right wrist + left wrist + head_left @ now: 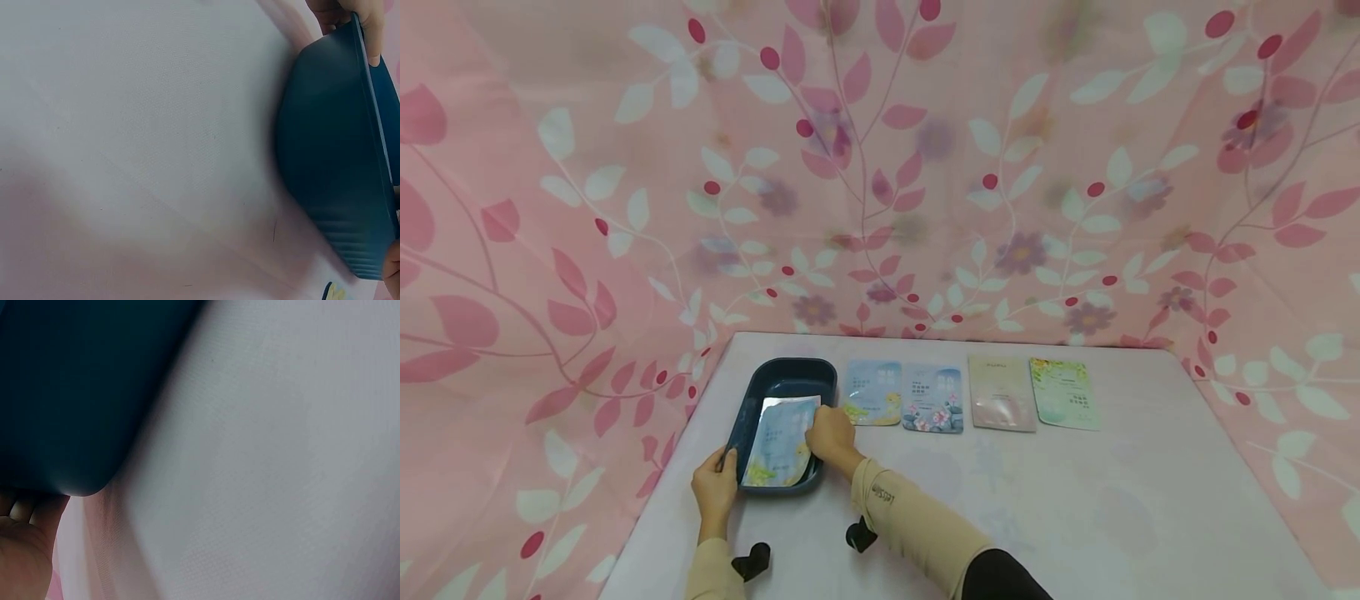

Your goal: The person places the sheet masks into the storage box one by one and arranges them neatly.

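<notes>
A dark blue rectangular tray [793,367] sits at the left of the white table. My left hand [715,483] grips its near left side; in the right wrist view that hand's thumb [374,44] lies over the rim. Inside the tray lies a light blue sachet [781,442] with yellow and green print, its lower end reaching the near left rim. My right hand [833,435], fingers curled, pinches the sachet's right edge beside the tray's right rim. The left wrist view shows the tray's outer wall [81,394] with left-hand fingers [47,515] under its corner.
Right of the tray, a row of sachets lies flat: a light blue one [872,393], a blue floral one [932,400], a beige one [1002,393] and a green one [1064,393]. A pink leaf-patterned curtain [925,167] hangs behind the white table [1075,508].
</notes>
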Tool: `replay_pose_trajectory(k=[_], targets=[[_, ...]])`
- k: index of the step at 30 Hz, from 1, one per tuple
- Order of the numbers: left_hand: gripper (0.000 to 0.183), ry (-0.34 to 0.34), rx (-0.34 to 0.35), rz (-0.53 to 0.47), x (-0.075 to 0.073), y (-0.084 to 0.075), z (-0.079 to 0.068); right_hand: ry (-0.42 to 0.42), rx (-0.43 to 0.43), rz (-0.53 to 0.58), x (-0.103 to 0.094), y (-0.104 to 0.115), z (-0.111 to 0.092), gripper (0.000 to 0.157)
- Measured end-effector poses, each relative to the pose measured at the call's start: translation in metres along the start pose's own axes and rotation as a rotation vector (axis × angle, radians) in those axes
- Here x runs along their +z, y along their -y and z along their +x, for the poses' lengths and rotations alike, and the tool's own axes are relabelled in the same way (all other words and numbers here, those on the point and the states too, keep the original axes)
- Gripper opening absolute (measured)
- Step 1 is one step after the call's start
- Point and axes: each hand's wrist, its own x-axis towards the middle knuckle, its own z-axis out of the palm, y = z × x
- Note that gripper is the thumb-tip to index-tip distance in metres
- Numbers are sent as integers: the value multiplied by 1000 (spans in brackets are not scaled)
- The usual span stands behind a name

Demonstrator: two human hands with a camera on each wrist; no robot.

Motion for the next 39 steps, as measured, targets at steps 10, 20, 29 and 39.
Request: replay_pose_trajectory(k=[10,20,29,39], targets=[[22,-21,21,-1,0,0,0,67,-80,-108,1,0,-1,20],[21,-19,20,0,1,0,1,86,-163,-173,3,-4,-6,12],[22,-3,-4,-34,0,2,1,20,-255,-61,8,-14,-9,22],[24,12,-17,-49,-2,2,1,-38,-372,101,2,-24,-21,21]])
